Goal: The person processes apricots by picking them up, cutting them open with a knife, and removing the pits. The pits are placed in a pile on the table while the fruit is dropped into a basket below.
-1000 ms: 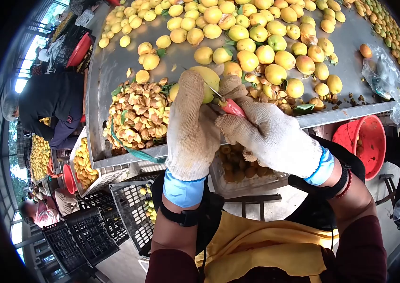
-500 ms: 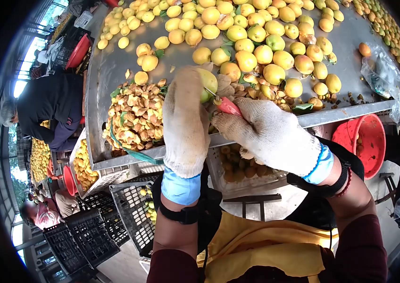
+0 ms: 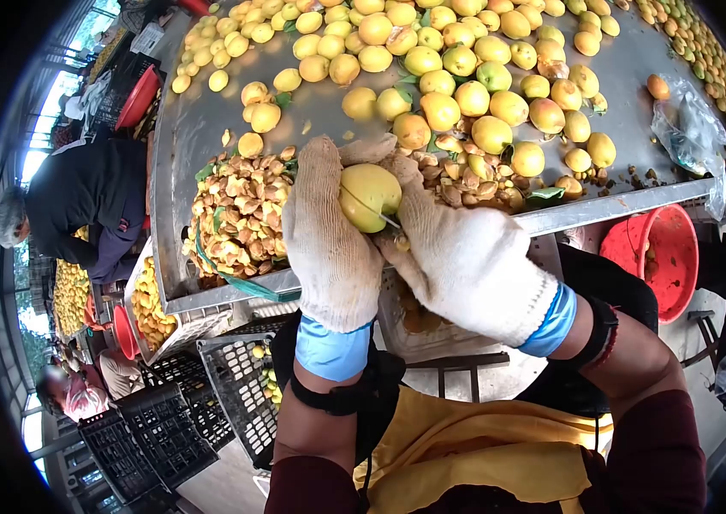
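My left hand (image 3: 329, 231), in a white knit glove, holds a yellow-green apricot (image 3: 369, 197) above the near edge of the metal table. A dark cut line runs across the fruit's skin. My right hand (image 3: 457, 248), gloved too, is closed around a small knife whose thin metal blade (image 3: 390, 222) meets the apricot's lower right side; its handle is hidden in the glove. Right-hand fingers also touch the fruit's right side. Left of my hands lies a heap of brown apricot stones (image 3: 239, 210) with bits of flesh. More stones (image 3: 466, 184) lie beyond my right hand.
Many whole apricots (image 3: 440, 111) cover the metal table (image 3: 312, 111). A clear plastic bag (image 3: 690, 133) lies at the right, above a red basin (image 3: 654, 261). A crate (image 3: 410, 334) stands below the table edge; black crates (image 3: 239, 390) are at left. Other people (image 3: 89, 201) work at left.
My right hand has moved down and left, closer around the apricot, and the red handle is now covered. The fruit has come lower and turned, showing a cut line.
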Demonstrator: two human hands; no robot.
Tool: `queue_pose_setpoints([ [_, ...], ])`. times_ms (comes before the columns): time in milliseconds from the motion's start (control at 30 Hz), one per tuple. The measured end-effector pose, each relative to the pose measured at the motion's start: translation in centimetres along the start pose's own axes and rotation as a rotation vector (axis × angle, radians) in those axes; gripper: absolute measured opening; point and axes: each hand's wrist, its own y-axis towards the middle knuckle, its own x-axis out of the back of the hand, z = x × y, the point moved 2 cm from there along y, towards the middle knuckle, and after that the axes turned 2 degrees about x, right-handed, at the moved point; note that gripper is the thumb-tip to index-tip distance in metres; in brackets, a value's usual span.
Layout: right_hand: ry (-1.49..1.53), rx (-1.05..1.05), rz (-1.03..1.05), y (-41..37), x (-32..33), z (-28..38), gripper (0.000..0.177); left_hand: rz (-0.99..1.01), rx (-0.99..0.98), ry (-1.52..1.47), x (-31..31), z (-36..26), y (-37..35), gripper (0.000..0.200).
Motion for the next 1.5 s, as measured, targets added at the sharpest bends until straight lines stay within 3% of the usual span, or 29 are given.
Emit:
queue_pose_setpoints([
  [33,-0.018,-0.033,0.176,0.0,-0.1,0.3,0.046,-0.002,0.033,0.001,0.2,0.2,0.1,0.042],
  [67,-0.02,-0.031,0.176,0.1,-0.2,0.2,0.046,-0.004,0.066,0.001,0.2,0.6,0.2,0.044],
  [100,-0.002,-0.026,0.071,0.4,-0.1,0.0,0.047,0.044,0.285,-0.465,-0.2,2.0,0.5,0.05],
  [133,0.017,-0.018,-0.037,0.8,0.1,-0.2,0.048,0.039,0.28,-0.466,-0.1,1.7,0.6,0.05],
  [200,0.181,-0.137,-0.026,1.7,1.1,-0.7,0.044,-0.001,0.312,-0.482,-0.3,0.0,1.0,0.04],
  [400,0.169,-0.127,0.059,1.8,1.5,-0.3,0.043,-0.074,0.397,-0.534,-0.9,-1.8,0.6,0.032],
  [467,0.035,-0.081,-0.023,1.9,0.5,-0.7,0.045,-0.029,0.561,-1.027,-1.1,0.1,0.4,0.038],
  [633,0.08,-0.085,0.011,1.9,1.0,-0.9,0.046,-0.058,0.685,-1.193,-1.4,0.5,0.4,0.041],
  [700,0.102,-0.076,-0.004,2.0,1.4,-0.8,0.033,-0.044,0.402,-0.521,-0.3,0.1,1.1,0.043],
  [800,0.111,-0.09,0.009,1.9,1.8,-0.9,0.024,-0.07,0.325,-0.268,-0.2,-1.9,1.3,0.043],
  [967,0.216,-0.109,-0.026,2.7,1.8,-0.9,0.022,-0.122,0.303,-0.25,-0.4,-1.6,1.2,0.034],
  [1033,0.303,-0.118,-0.028,2.7,1.7,-1.0,0.023,-0.136,0.053,-0.153,-0.5,-0.6,1.2,0.027],
  [1133,0.393,-0.122,-0.015,2.5,1.4,-1.1,0.023,-0.141,0.033,-0.141,-0.8,-0.1,1.0,0.036],
  [1167,0.562,-0.106,-0.002,2.5,1.0,-1.2,0.026,-0.142,0.033,-0.14,-0.5,0.3,0.8,0.036],
  [1233,0.73,-0.088,0.01,2.5,0.9,-1.1,0.03,-0.025,-0.178,0.297,-0.2,0.2,0.7,0.032],
  [1267,0.81,-0.106,0.032,2.5,1.0,-0.8,0.025,-0.025,-0.18,0.297,-0.4,-0.2,0.5,0.032],
  [1333,0.89,-0.123,0.053,2.6,1.7,-0.4,0.024,-0.058,0.538,-1.269,-1.6,-0.2,0.1,0.037],
  [1367,0.898,-0.185,0.1,2.6,2.1,-0.2,0.024,-0.055,0.535,-1.269,-1.4,0.4,0.2,0.037],
  [1433,0.901,-0.248,0.145,2.5,2.0,-0.5,0.025,0.015,-0.106,0.007,-0.1,1.1,0.7,0.049],
  [1500,0.344,-0.115,0.042,2.3,1.3,-1.1,0.034,0.014,-0.128,0.047,0.3,1.5,0.8,0.048],
])
